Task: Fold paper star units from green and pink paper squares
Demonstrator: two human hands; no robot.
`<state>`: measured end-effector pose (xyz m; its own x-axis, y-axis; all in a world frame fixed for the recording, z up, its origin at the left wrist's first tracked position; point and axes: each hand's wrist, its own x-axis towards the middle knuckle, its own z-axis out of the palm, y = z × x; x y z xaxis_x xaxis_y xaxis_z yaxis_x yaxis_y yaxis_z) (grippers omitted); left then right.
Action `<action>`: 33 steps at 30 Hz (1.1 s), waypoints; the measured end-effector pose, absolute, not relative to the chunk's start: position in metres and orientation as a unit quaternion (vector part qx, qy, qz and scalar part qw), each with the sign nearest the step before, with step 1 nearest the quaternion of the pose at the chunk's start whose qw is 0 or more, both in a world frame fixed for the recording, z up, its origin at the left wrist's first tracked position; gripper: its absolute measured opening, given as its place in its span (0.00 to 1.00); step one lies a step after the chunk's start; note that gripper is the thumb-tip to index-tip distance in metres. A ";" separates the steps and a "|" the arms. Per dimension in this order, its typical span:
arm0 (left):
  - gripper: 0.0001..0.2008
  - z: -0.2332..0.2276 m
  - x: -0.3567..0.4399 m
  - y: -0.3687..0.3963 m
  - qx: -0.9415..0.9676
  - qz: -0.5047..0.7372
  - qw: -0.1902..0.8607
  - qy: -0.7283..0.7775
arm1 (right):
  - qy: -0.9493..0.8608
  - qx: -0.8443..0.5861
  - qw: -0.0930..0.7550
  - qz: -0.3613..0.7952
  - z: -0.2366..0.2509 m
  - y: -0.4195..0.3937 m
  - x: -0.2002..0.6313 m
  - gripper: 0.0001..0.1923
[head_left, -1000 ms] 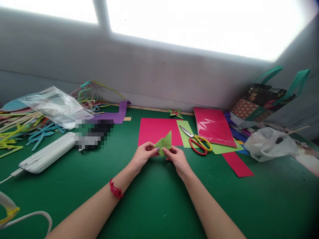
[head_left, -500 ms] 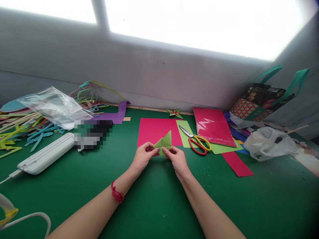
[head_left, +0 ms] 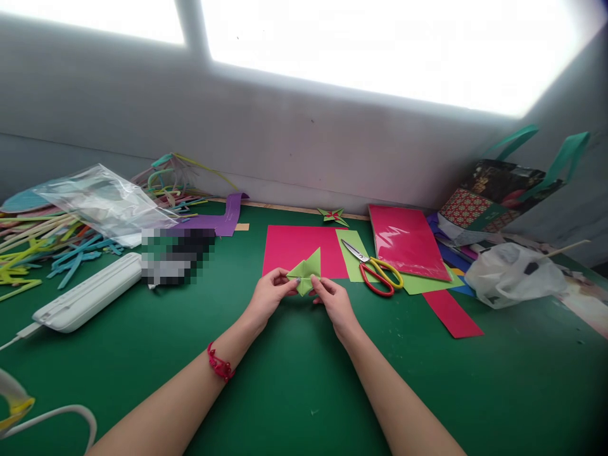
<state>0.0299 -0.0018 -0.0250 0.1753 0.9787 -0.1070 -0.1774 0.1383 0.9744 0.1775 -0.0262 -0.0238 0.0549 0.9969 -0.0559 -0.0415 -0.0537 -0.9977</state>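
A folded light green paper piece (head_left: 306,273) with a pointed flap standing up is held just above the green table (head_left: 294,380). My left hand (head_left: 267,297) pinches its left side and my right hand (head_left: 335,302) pinches its right side. A red bracelet (head_left: 218,365) circles my left wrist. Right behind the folded piece lies a pink paper sheet (head_left: 294,247).
Scissors with red and yellow handles (head_left: 375,268) lie on a light green sheet to the right, beside a glossy pink pack (head_left: 407,240). A small folded star (head_left: 334,216) sits by the wall. Left: white device (head_left: 85,299), clear bag (head_left: 102,199), coloured strips. Right: white plastic bag (head_left: 513,272), gift bag (head_left: 503,190).
Both hands and the green folded piece have shifted slightly left, and the raised flap now tilts lower and more to the left.
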 end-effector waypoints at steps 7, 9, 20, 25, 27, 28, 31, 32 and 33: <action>0.17 -0.034 0.045 -0.009 0.470 0.468 0.630 0.404 | -0.459 -0.528 0.576 0.424 -0.031 -0.031 0.169 0.16; 0.16 -0.035 0.051 -0.015 0.499 0.465 0.618 0.390 | -0.438 -0.526 0.593 0.424 -0.032 -0.034 0.164 0.16; 0.13 -0.031 0.052 -0.020 0.537 0.464 0.585 0.394 | -0.423 -0.533 0.588 0.438 -0.038 -0.034 0.161 0.17; 0.13 -0.032 0.052 -0.019 0.546 0.447 0.599 0.379 | -0.441 -0.533 0.581 0.429 -0.035 -0.032 0.164 0.16; 0.13 -0.031 0.052 -0.019 0.543 0.451 0.602 0.374 | -0.450 -0.536 0.586 0.409 -0.032 -0.031 0.165 0.15; 0.13 -0.031 0.052 -0.019 0.540 0.453 0.603 0.373 | -0.453 -0.536 0.588 0.403 -0.031 -0.031 0.166 0.15; 0.14 -0.029 0.051 -0.018 0.531 0.451 0.613 0.371 | -0.450 -0.532 0.588 0.410 -0.031 -0.031 0.166 0.16; 0.15 -0.029 0.051 -0.017 0.528 0.448 0.619 0.371 | -0.449 -0.528 0.587 0.418 -0.031 -0.031 0.166 0.17; 0.15 -0.028 0.050 -0.017 0.524 0.444 0.625 0.370 | -0.447 -0.525 0.585 0.426 -0.032 -0.031 0.166 0.16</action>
